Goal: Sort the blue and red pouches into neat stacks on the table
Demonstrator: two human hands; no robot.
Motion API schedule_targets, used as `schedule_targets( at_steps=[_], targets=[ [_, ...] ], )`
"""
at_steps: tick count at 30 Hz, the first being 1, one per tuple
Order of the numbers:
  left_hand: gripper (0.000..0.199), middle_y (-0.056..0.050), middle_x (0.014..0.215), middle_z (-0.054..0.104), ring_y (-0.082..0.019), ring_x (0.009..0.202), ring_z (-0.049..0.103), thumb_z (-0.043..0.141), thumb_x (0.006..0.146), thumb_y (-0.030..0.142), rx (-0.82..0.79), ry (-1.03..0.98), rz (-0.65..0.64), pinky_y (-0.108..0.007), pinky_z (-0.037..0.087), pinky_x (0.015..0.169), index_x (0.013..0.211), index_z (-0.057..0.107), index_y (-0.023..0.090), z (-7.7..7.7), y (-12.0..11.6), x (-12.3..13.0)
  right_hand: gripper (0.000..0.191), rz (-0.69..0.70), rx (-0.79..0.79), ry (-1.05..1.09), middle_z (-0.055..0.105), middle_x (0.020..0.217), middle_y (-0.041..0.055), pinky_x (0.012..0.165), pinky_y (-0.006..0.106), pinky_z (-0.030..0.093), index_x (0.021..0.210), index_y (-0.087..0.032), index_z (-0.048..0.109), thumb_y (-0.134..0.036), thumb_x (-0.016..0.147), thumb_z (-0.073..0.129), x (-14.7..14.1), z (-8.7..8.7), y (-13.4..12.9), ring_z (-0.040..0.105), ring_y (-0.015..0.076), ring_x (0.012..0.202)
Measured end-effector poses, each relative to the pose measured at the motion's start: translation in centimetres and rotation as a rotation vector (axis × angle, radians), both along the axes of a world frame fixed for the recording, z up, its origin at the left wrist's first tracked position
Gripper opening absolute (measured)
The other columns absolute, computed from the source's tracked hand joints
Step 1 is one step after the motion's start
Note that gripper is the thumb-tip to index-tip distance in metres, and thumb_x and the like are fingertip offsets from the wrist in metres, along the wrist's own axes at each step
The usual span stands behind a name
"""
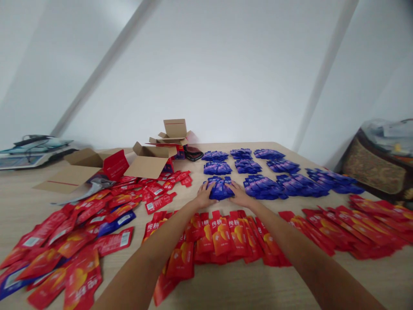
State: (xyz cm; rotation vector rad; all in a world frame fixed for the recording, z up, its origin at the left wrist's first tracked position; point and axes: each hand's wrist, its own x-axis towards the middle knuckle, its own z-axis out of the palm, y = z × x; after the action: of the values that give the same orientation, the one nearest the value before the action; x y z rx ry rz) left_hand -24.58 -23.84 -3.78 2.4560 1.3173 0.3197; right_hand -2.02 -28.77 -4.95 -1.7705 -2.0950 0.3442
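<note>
Both of my arms reach forward over a row of red spout-shaped pouches (222,237) printed with orange fruit. Between my hands lies a stack of blue pouches (220,189) on the table. My left hand (205,193) presses its left side, and my right hand (238,193) presses its right side, fingers curved round the edges. Just right of my right hand sits another blue stack (264,187), with more blue piles (248,166) behind. Parts of the red row are hidden under my forearms.
At left, loose red pouches (77,237) lie heaped with a few blue ones. Open cardboard boxes (150,161) stand behind them. Papers (35,148) are stacked at the far left. A brown patterned chair (374,163) stands beyond the table's right edge.
</note>
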Motion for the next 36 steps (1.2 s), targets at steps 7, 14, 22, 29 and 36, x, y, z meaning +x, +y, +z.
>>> schedule_targets(
  at_steps=[7, 14, 22, 29, 36],
  targets=[
    [0.096, -0.014, 0.156, 0.012, -0.035, 0.142, 0.014, 0.069, 0.068, 0.056, -0.060, -0.069, -0.036, -0.049, 0.021, 0.112, 0.147, 0.024, 0.026, 2.3, -1.3, -1.7, 0.081, -0.021, 0.007, 0.010, 0.025, 0.152, 0.0148, 0.111, 0.044, 0.023, 0.144, -0.019, 0.034, -0.025, 0.071, 0.065, 0.3, 1.3, -1.4, 0.021, 0.0298, 0.140],
    [0.060, -0.008, 0.142, 0.045, -0.025, 0.136, 0.034, 0.052, 0.083, 0.048, -0.001, -0.198, 0.063, -0.038, 0.026, 0.112, 0.136, 0.045, 0.021, 6.2, -3.9, -10.7, 0.069, -0.057, 0.067, 0.016, 0.037, 0.144, 0.0177, 0.112, 0.041, 0.022, 0.141, -0.010, 0.037, -0.019, 0.076, 0.058, -0.6, 4.2, -4.6, 0.029, 0.0272, 0.136],
    [0.043, -0.011, 0.129, 0.057, -0.027, 0.124, 0.047, 0.051, 0.081, 0.034, 0.086, 0.003, 0.242, -0.042, 0.033, 0.107, 0.120, 0.057, 0.016, 4.5, -11.7, -19.9, 0.045, 0.188, 0.220, 0.077, 0.046, 0.137, 0.0138, 0.110, 0.041, 0.029, 0.129, -0.013, 0.052, -0.020, 0.085, 0.047, -9.6, 5.5, -13.3, 0.038, 0.0237, 0.129],
    [0.061, -0.015, 0.146, 0.037, -0.031, 0.137, 0.027, 0.053, 0.081, 0.043, 0.244, 0.052, 0.341, -0.051, 0.026, 0.110, 0.135, 0.042, 0.017, 3.1, -18.9, -19.7, 0.046, 0.312, 0.192, -0.067, 0.038, 0.145, 0.0141, 0.112, 0.050, 0.023, 0.132, -0.015, 0.050, -0.024, 0.087, 0.049, -15.2, 4.7, -19.6, 0.030, 0.0289, 0.135],
    [0.082, -0.004, 0.154, 0.025, -0.038, 0.142, 0.007, 0.061, 0.070, 0.065, 0.188, 0.112, 0.166, -0.065, 0.004, 0.109, 0.142, 0.034, 0.037, 3.2, -24.7, -15.9, 0.042, 0.258, 0.232, -0.136, 0.044, 0.141, 0.0152, 0.110, 0.053, 0.023, 0.127, -0.017, 0.054, -0.032, 0.088, 0.053, -14.7, 4.0, -21.1, 0.031, 0.0311, 0.134]
  ],
)
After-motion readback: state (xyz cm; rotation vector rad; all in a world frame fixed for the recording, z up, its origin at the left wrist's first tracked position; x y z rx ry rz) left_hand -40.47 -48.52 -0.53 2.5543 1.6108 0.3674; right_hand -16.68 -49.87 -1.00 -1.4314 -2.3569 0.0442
